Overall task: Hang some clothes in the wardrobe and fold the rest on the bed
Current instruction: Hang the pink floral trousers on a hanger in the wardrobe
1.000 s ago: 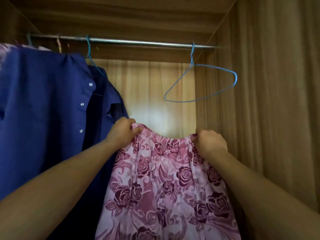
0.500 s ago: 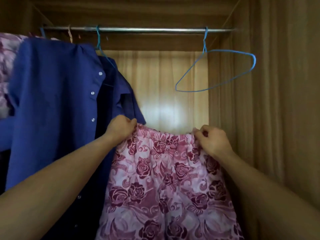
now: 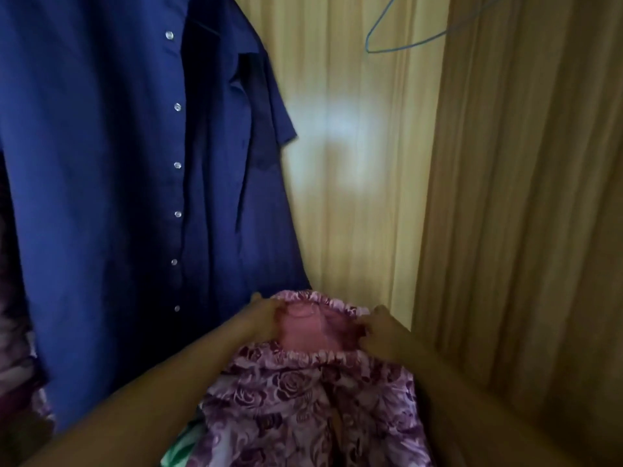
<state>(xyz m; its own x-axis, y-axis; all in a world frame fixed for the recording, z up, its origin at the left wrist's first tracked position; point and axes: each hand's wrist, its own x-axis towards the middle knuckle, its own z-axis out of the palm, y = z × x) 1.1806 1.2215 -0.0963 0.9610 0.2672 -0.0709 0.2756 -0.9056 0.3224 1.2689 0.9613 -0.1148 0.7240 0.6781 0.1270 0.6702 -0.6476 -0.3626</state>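
Observation:
A pink garment with a dark rose print (image 3: 303, 406) hangs between my hands low in the wardrobe. Its gathered elastic waistband is pulled open, showing the plain pink inside. My left hand (image 3: 259, 318) grips the waistband's left side and my right hand (image 3: 384, 332) grips its right side. An empty blue wire hanger (image 3: 404, 45) shows at the top right, cut off by the frame's edge. A dark blue buttoned shirt (image 3: 118, 180) hangs at the left, close beside my left hand.
The wardrobe's wooden back panel (image 3: 354, 163) and right side wall (image 3: 522, 197) enclose the space. Another rose-print cloth (image 3: 17, 365) peeks out at the far left behind the shirt. A bit of green fabric (image 3: 178, 446) shows below the garment.
The view has dropped, so the rail has left the frame. My hands have come closer together and lower, and the waistband now gapes open toward me.

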